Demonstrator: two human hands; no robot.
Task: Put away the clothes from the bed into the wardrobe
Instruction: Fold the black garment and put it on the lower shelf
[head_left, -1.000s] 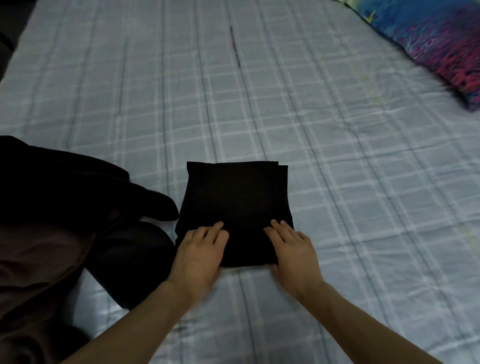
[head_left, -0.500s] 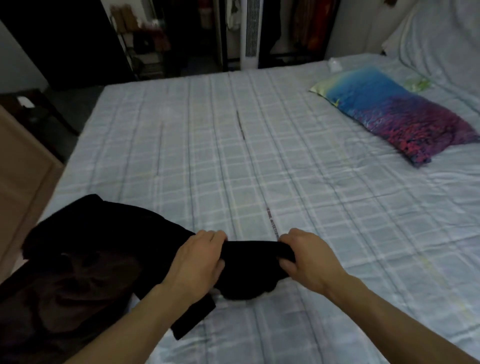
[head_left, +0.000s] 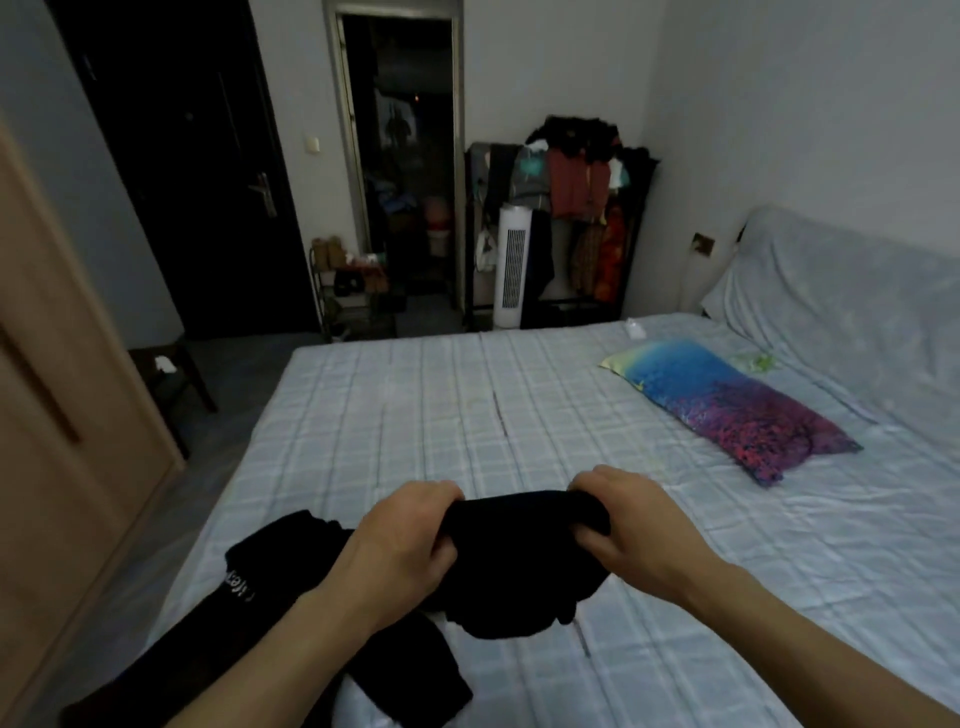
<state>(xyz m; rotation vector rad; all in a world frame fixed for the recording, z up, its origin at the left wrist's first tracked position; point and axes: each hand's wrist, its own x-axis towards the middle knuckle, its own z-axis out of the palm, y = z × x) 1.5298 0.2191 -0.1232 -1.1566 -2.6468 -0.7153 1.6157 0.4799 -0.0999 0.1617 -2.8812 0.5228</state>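
The folded black cloth garment covers the fingertips of the left hand and of the right hand, which curl under its top edge. The forearms hide part of the loose black clothing pile lying on the pale checked bed sheet, and that pile runs out of the bottom edge. White lettering on the pile is too small and crumpled to read. The tan wooden wardrobe door is cut off by the left edge. Beyond the grey-framed doorway the room is too dark to make out. Garments on the black clothes rack blur together.
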